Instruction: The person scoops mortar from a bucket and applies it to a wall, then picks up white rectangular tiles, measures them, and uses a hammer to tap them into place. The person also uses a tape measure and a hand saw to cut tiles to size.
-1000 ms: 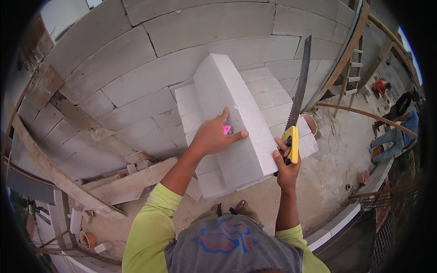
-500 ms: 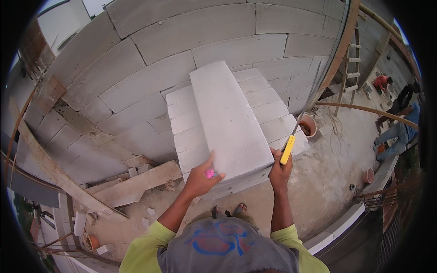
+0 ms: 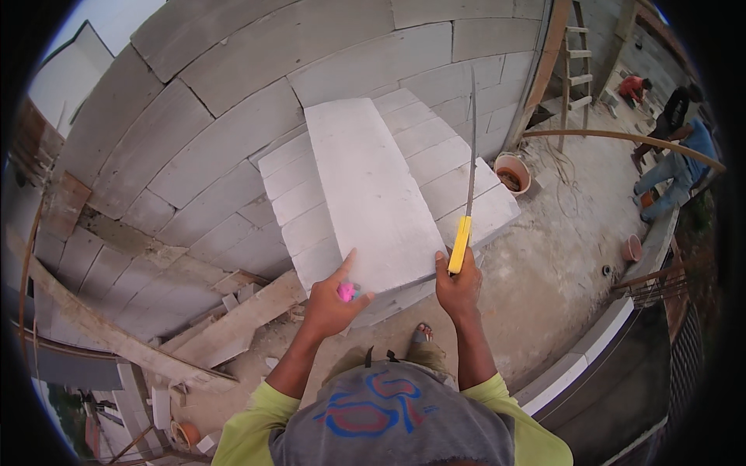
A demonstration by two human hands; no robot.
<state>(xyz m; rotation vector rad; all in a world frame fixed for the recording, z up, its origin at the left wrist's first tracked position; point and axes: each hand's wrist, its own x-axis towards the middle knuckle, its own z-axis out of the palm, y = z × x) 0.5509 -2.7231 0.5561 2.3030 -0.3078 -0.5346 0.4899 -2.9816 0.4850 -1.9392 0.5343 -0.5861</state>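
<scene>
A long white block (image 3: 375, 186) lies flat across a stack of similar blocks (image 3: 431, 147). My left hand (image 3: 330, 303) is at its near left corner, index finger and thumb spread against it, the lower fingers curled round a small pink and teal object (image 3: 347, 292). My right hand (image 3: 458, 287) is at the near right corner, closed on the yellow handle of a handsaw (image 3: 462, 242), whose blade points up beside the block.
A grey block wall (image 3: 311, 39) rises behind the stack. Planks (image 3: 241, 326) lean at the lower left. On the right are buckets (image 3: 510, 175), a ladder (image 3: 579, 70), a curved pole (image 3: 622, 136) and three other people (image 3: 668, 163) farther off on the dusty floor.
The top block has gone from tipped on its edge to lying flat, and both my hands have come down to its near end. The saw still points upward.
</scene>
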